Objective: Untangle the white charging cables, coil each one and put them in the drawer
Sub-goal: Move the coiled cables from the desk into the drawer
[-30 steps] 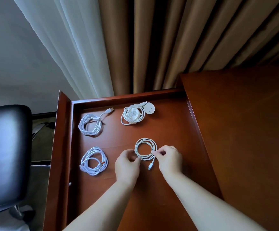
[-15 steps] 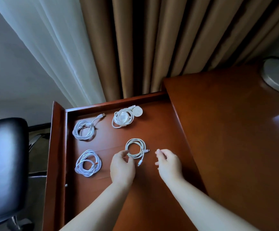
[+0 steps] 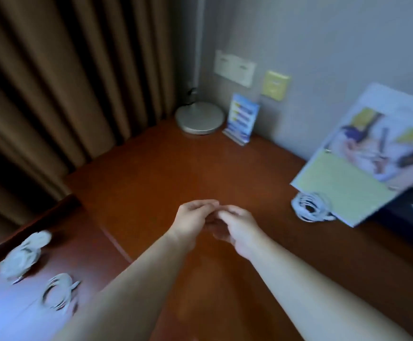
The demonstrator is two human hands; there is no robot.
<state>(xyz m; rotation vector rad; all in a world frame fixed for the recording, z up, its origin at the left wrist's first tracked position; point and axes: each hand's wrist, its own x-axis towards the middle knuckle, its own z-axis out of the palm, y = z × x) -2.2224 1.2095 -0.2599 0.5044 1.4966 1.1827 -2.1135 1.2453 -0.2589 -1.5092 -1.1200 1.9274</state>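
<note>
The view is blurred by motion. My left hand (image 3: 192,219) and my right hand (image 3: 238,230) hover close together over the wooden desk top (image 3: 166,168), fingertips nearly touching, fingers loosely curled and holding nothing. At the lower left lies the open drawer (image 3: 89,244). In it I see a coiled white cable (image 3: 58,291) and, behind it, a coiled cable with a round charger (image 3: 24,254). Another white cable bundle (image 3: 311,209) lies on the desk at the right, partly under a leaflet.
A leaflet (image 3: 363,163) leans on a dark box at the right. A round lamp base (image 3: 199,117) and a small blue card stand (image 3: 241,119) sit in the far corner by the wall. Brown curtains (image 3: 65,82) hang behind the drawer.
My head has swung right, from the drawer to the desk top. Both hands have let go of the last coil, left the drawer and come together over the desk.
</note>
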